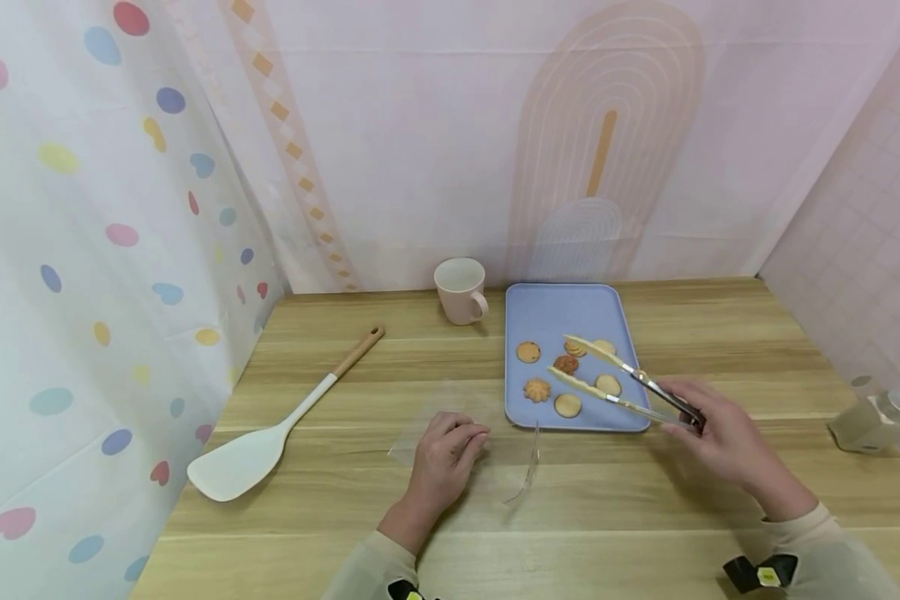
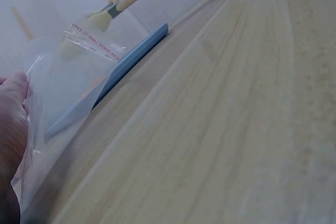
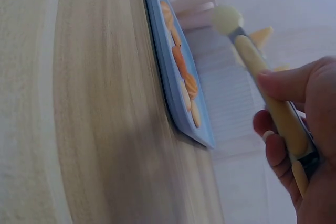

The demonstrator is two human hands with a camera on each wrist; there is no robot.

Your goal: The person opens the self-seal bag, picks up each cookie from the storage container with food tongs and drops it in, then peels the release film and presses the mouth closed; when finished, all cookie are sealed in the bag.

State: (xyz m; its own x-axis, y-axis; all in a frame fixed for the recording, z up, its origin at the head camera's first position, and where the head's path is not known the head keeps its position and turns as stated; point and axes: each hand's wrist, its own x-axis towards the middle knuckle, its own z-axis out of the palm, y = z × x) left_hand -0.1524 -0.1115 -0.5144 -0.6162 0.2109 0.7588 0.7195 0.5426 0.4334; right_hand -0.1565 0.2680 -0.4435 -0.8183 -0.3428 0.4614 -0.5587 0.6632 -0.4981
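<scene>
My left hand (image 1: 447, 457) pinches a clear plastic bag (image 2: 73, 82) just above the table. Red print runs along a strip near the bag's edge. In my right hand (image 1: 723, 433) is a pair of tongs (image 1: 581, 384) with pale yellow tips, held by the handles. The tongs' two arms are spread apart over a blue tray (image 1: 562, 308), with nothing gripped between them. Several cookies lie on the tray, among them a flower-shaped cookie (image 1: 537, 390), a reddish-brown cookie (image 1: 566, 364) and a plain round cookie (image 1: 567, 406).
A pale pink mug (image 1: 461, 293) stands at the back, left of the tray. On the left lies a white turner (image 1: 243, 462) with a wooden handle end. A glass jar (image 1: 876, 423) with a lid is at the right edge. Curtains (image 1: 390, 142) border the wooden table (image 1: 330, 533).
</scene>
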